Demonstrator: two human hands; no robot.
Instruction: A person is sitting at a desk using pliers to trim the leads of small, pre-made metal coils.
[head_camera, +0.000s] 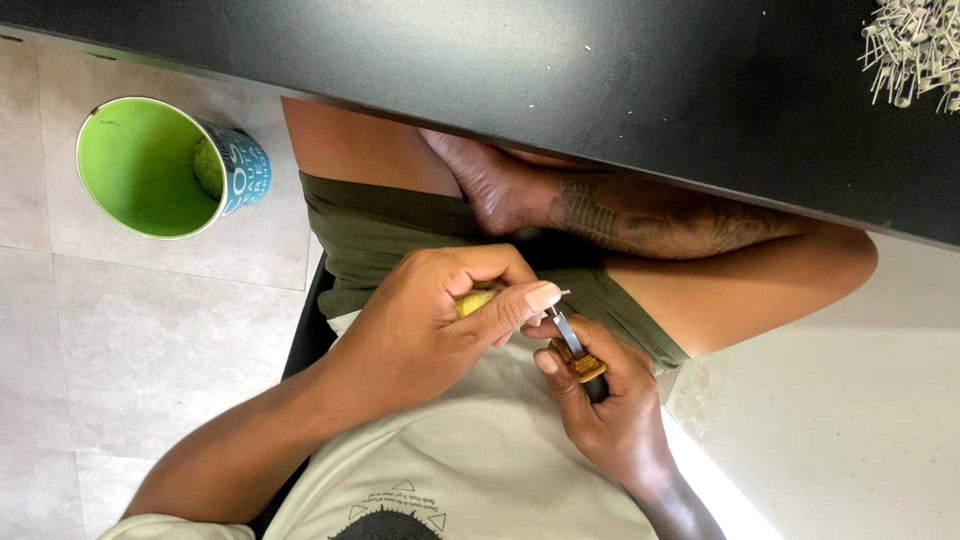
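Here, head view looks straight down on a seated person's lap. Left hand (425, 320) is curled tight around a small yellow-green piece (474, 300), of which only a sliver shows between thumb and forefinger; its exact kind cannot be told. The piece sits over the lap, just above the pale shirt (480, 460) and in front of the olive shorts (390, 235).

Right hand (605, 400) is closed on a small knife (577, 352) with a brown wooden handle; the short metal blade points up and left, its tip touching or just beside the yellow-green piece under the left thumb. The two hands touch at the fingertips.

Legs are crossed, one bare foot (490, 180) resting on the opposite thigh, partly under the edge of a black tabletop (560, 70).

At the tabletop's far right corner lies a heap of small pale sticks (915, 50), well apart from the hands.

On the tiled floor (150, 330) to the left stands a cup (165, 168), green inside with a blue outer wall, holding a yellow-green lump at its inner side
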